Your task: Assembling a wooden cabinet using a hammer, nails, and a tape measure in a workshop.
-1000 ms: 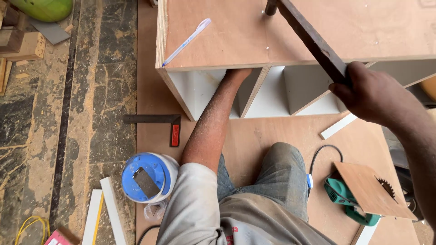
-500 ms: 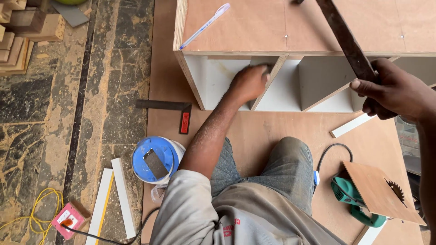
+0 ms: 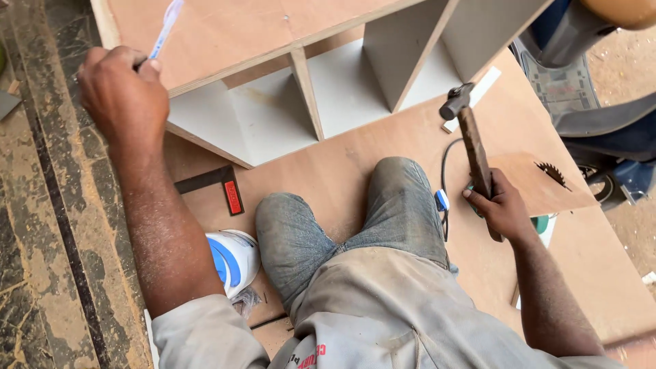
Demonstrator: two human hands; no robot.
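My left hand reaches up at the top left, its fingers closed on a white and blue pen that lies on the plywood top of a wooden shelf unit. My right hand grips the wooden handle of a hammer, whose metal head points up towards the unit's open compartments. I kneel on a plywood sheet, both knees just in front of the unit.
A black and red try square lies by my left knee. A blue and white tub stands beside my left arm. A circular saw with a cable sits under a plywood offcut at right. Sawdust covers the floor at left.
My left hand left the unit's compartment and moved up left to the pen. My right hand lowered the hammer from above the unit to beside my right knee. The view shifted.
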